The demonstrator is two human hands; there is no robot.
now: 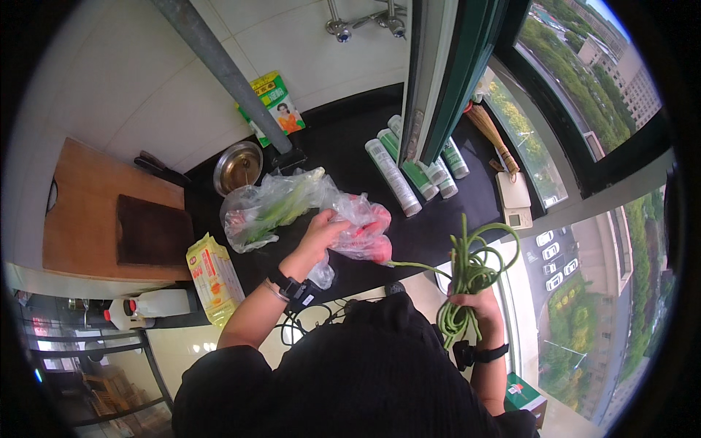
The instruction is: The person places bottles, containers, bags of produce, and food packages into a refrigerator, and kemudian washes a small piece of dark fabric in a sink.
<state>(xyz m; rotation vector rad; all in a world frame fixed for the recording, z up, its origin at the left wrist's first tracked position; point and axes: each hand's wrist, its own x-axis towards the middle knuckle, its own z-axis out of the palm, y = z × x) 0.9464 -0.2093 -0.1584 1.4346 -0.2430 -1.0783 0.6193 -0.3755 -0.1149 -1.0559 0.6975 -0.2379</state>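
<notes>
A bundle of long green beans (465, 268) is gripped in my right hand (475, 304), held off the right front edge of the counter. One long bean trails left from it to the red tomatoes in a clear plastic bag (361, 230). My left hand (320, 238) lies on the left part of that bag, fingers spread over the plastic; whether it grips the film, I cannot tell. Beside it on the left, another clear plastic bag (268, 211) with green vegetables rests on the black counter.
Several green and white cylinders (393, 178) lie beyond the bags, by an open window frame (438, 82). A metal bowl (237, 168), knives (161, 167), a cutting board (156, 230) and a yellow package (213, 279) stand left. A kitchen scale (515, 200) sits right; a grey pipe (230, 71) meets the counter.
</notes>
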